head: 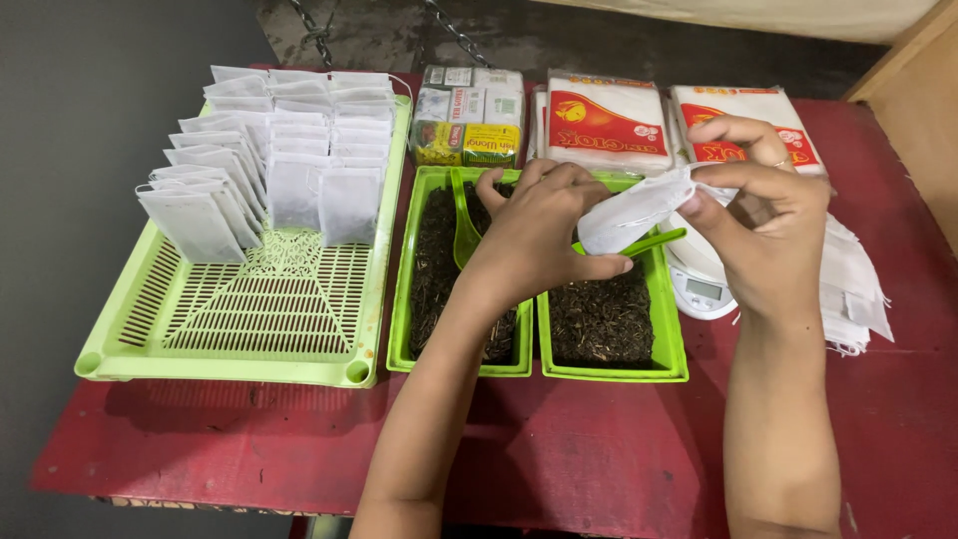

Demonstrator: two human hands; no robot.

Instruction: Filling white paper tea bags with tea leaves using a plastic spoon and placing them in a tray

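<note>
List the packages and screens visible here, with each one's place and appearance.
Carton pack: table's far edge, centre; boxy, white, green and yellow.
Left packet: beside it; flat, white with red panel.
Right packet: behind right hand; same colours.
Scale screen: under that hand; small, grey.

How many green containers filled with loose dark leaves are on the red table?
2. The left container stands beside the slotted green tray; the right container lies under both hands, next to the white scale.
</note>
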